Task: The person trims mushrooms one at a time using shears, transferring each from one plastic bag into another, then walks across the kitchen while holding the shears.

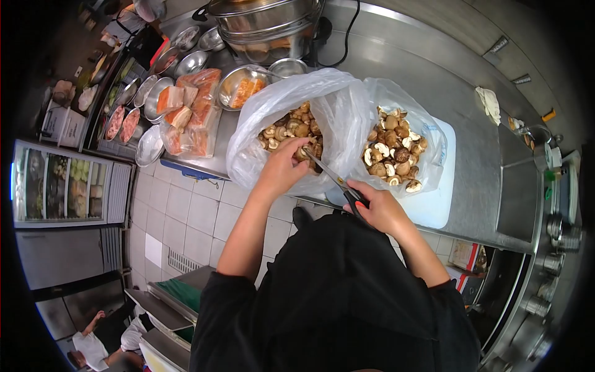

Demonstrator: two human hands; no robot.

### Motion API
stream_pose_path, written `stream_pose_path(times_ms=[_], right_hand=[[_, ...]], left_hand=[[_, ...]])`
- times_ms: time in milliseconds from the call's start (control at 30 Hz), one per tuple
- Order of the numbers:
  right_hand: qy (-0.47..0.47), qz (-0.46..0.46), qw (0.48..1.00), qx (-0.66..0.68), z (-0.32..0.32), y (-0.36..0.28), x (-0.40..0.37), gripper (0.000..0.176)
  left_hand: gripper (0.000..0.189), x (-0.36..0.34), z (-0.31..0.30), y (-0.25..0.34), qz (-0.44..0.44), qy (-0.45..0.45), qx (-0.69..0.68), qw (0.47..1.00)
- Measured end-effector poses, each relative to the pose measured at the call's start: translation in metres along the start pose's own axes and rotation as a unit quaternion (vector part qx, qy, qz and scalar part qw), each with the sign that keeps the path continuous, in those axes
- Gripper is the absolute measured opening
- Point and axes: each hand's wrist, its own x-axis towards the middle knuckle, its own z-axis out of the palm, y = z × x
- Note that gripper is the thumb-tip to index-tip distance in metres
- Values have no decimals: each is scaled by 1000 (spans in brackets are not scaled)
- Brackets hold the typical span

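My right hand (pixel 379 212) is wrapped round the black handles of a pair of scissors (pixel 336 178), whose blades point up and left into a plastic bag (pixel 251 127) of brown mushrooms (pixel 282 131). At the blade tips my left hand (pixel 286 166) pinches a mushroom (pixel 304 153), partly covered by the fingers. A second clear bag (pixel 437 146) lies open to the right, holding mushrooms (pixel 396 149), several with pale cut faces showing. Beneath that bag is a white cutting board (pixel 437 211).
Left of the bags, packs of orange-and-white fish or meat (pixel 201 105) lie among several metal bowls (pixel 192 64). A large steamer pot (pixel 266 28) stands behind, its black cord trailing over the steel counter (pixel 421 56). A cloth (pixel 488 105) lies at right. Another person (pixel 93 344) is at lower left.
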Motion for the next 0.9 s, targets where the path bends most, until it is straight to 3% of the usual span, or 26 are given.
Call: stream_pose_path(times_ms=[67, 167, 233, 267, 367, 433, 567, 733, 900], right_hand=[[-58, 119, 978, 162, 1, 1, 2, 53], [-107, 179, 946, 247, -6, 8, 0, 56], [-127, 190, 931, 284, -15, 7, -3, 58], [-147, 200, 914, 321, -18, 7, -5, 60], [-132, 158, 923, 325, -12, 17, -9, 63], [-136, 152, 927, 315, -12, 18, -9, 63], [-140, 131, 943, 270, -10, 21, -6, 64], [-150, 123, 947, 255, -10, 19, -2, 65], [-152, 124, 946, 257, -9, 17, -1, 65]], left_hand=[[42, 3, -4, -6, -27, -3, -3, 1000], [43, 8, -5, -40, -24, 11, -37, 999], [46, 9, -3, -45, -17, 71, -230, 970], [46, 9, -3, -46, -17, 71, -230, 971], [45, 9, -5, -41, -32, 90, -255, 962], [40, 7, -6, -40, -34, 52, -283, 957], [33, 2, -6, -21, -6, 30, -229, 973], [30, 0, -4, -7, -90, 8, -262, 961], [32, -2, -8, -10, -85, -28, -255, 963]])
